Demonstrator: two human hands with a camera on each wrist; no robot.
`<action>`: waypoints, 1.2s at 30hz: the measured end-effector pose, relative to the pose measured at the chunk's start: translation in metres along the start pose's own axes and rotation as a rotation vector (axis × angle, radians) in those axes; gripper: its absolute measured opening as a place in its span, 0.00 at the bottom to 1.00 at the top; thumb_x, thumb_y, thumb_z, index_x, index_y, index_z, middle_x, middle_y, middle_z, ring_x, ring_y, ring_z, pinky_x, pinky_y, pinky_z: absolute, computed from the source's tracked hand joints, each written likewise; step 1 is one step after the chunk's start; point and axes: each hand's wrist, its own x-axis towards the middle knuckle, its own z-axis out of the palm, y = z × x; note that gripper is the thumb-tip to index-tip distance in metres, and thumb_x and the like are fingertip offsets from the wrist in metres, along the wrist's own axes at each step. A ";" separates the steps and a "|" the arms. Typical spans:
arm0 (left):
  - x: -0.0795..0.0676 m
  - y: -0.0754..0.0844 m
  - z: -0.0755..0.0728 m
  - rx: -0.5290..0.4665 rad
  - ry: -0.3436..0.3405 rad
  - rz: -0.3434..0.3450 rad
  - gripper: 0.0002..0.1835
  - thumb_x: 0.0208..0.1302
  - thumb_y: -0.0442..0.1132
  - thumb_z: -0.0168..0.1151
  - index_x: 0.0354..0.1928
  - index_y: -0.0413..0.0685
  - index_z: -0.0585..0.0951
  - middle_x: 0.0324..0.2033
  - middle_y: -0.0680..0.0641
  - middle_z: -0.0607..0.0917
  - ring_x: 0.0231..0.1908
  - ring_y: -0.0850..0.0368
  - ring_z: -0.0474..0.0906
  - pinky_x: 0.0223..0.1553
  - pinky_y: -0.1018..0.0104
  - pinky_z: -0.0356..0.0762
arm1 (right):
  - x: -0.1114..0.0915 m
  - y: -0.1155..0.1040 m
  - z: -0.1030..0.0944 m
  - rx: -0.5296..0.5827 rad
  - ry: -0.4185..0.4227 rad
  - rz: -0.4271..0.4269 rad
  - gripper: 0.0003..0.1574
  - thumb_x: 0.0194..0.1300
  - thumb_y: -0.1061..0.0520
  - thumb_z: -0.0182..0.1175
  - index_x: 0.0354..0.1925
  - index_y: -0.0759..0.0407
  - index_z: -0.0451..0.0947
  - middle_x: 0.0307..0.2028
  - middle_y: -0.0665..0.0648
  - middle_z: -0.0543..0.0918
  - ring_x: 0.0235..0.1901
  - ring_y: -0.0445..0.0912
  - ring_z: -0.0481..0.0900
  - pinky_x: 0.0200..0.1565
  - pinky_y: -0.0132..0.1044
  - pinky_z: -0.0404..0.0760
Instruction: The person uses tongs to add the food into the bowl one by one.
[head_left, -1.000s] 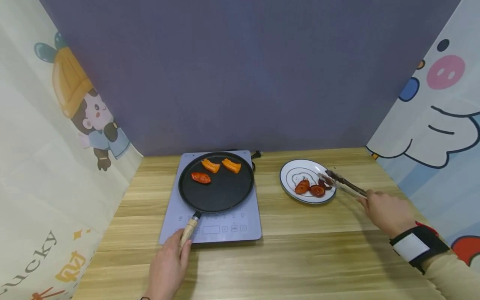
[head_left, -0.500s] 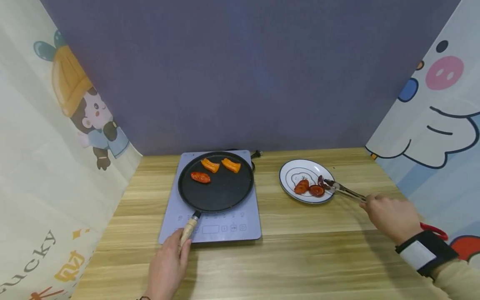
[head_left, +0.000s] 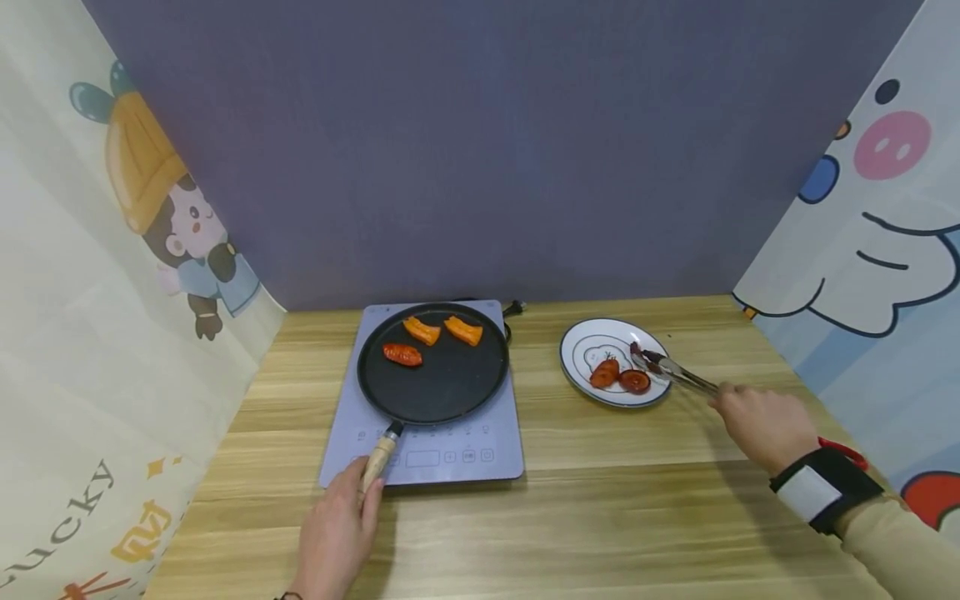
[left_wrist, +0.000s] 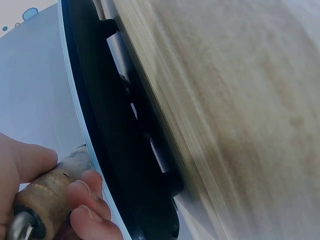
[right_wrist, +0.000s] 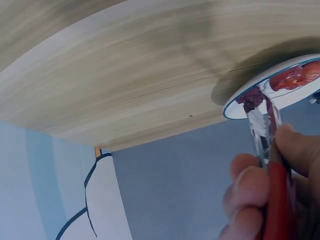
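Note:
My left hand [head_left: 337, 525] grips the wooden handle [head_left: 380, 454] of a flat black pan [head_left: 442, 392] on an induction cooker [head_left: 483, 471]. In the pan lie two orange curved food pieces and a reddish, scored one [head_left: 402, 355] like a chicken wing. My right hand [head_left: 761, 425] holds metal tongs [head_left: 686, 377], whose red handle part [right_wrist: 278, 205] shows in the right wrist view. At the tongs' tips, over the plate [head_left: 576, 354], is a dark reddish-purple food piece [right_wrist: 251, 99]. A reddish piece [head_left: 604, 373] and a round, dark-centred slice [head_left: 635, 382] lie beside it on the plate.
The wood-grain table [head_left: 570, 517] carries everything. A black plug and cord [head_left: 514, 309] lie behind the cooker. A grey-purple panel [head_left: 510, 167] stands at the back, with printed curtains [head_left: 75, 292] on both sides.
The tongs first stood at the plate's right side, then closed near the dark piece. That piece has shifted slightly left and back with their tips. The left hand and pan stay put.

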 end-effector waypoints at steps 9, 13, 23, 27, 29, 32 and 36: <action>0.000 0.001 0.000 0.002 -0.007 -0.004 0.18 0.58 0.42 0.58 0.49 0.43 0.73 0.32 0.41 0.80 0.29 0.47 0.76 0.24 0.49 0.73 | 0.007 0.004 0.013 0.000 0.048 0.052 0.22 0.56 0.51 0.59 0.16 0.59 0.63 0.06 0.50 0.59 0.05 0.42 0.55 0.05 0.40 0.57; 0.000 0.001 0.000 0.003 -0.013 -0.010 0.18 0.58 0.42 0.58 0.49 0.43 0.73 0.33 0.41 0.80 0.29 0.48 0.76 0.24 0.49 0.72 | 0.009 -0.001 0.011 0.075 -0.024 0.132 0.23 0.59 0.50 0.57 0.15 0.59 0.62 0.07 0.51 0.61 0.06 0.44 0.58 0.07 0.42 0.59; 0.000 0.000 0.000 0.003 -0.009 -0.010 0.18 0.58 0.42 0.59 0.49 0.44 0.73 0.32 0.42 0.80 0.28 0.49 0.75 0.23 0.50 0.72 | 0.025 -0.014 0.017 0.064 -0.120 0.168 0.21 0.62 0.52 0.53 0.19 0.65 0.67 0.10 0.55 0.68 0.08 0.49 0.64 0.08 0.48 0.63; 0.000 0.000 0.000 0.005 -0.011 -0.012 0.18 0.58 0.42 0.59 0.49 0.44 0.73 0.32 0.42 0.80 0.28 0.49 0.75 0.23 0.50 0.72 | 0.029 -0.016 0.021 0.061 -0.099 0.165 0.21 0.62 0.51 0.53 0.19 0.64 0.67 0.10 0.55 0.68 0.08 0.49 0.64 0.07 0.48 0.63; 0.000 0.000 0.000 0.004 -0.012 -0.013 0.18 0.58 0.42 0.59 0.50 0.44 0.73 0.33 0.42 0.80 0.29 0.48 0.75 0.23 0.49 0.72 | 0.030 -0.016 0.022 0.063 -0.100 0.167 0.22 0.62 0.51 0.53 0.19 0.64 0.66 0.10 0.55 0.68 0.08 0.49 0.65 0.07 0.48 0.63; 0.000 0.000 0.000 0.006 -0.016 -0.015 0.19 0.58 0.43 0.58 0.50 0.43 0.73 0.33 0.41 0.80 0.29 0.48 0.76 0.23 0.49 0.72 | 0.031 -0.015 0.022 0.065 -0.117 0.173 0.22 0.62 0.50 0.53 0.19 0.63 0.66 0.10 0.55 0.68 0.09 0.49 0.65 0.07 0.48 0.63; -0.001 0.000 0.001 0.007 -0.021 -0.018 0.19 0.58 0.43 0.58 0.50 0.43 0.73 0.34 0.41 0.80 0.30 0.48 0.76 0.24 0.49 0.73 | 0.031 -0.012 0.024 0.066 -0.132 0.151 0.20 0.63 0.50 0.52 0.21 0.63 0.67 0.11 0.54 0.68 0.10 0.48 0.65 0.08 0.47 0.64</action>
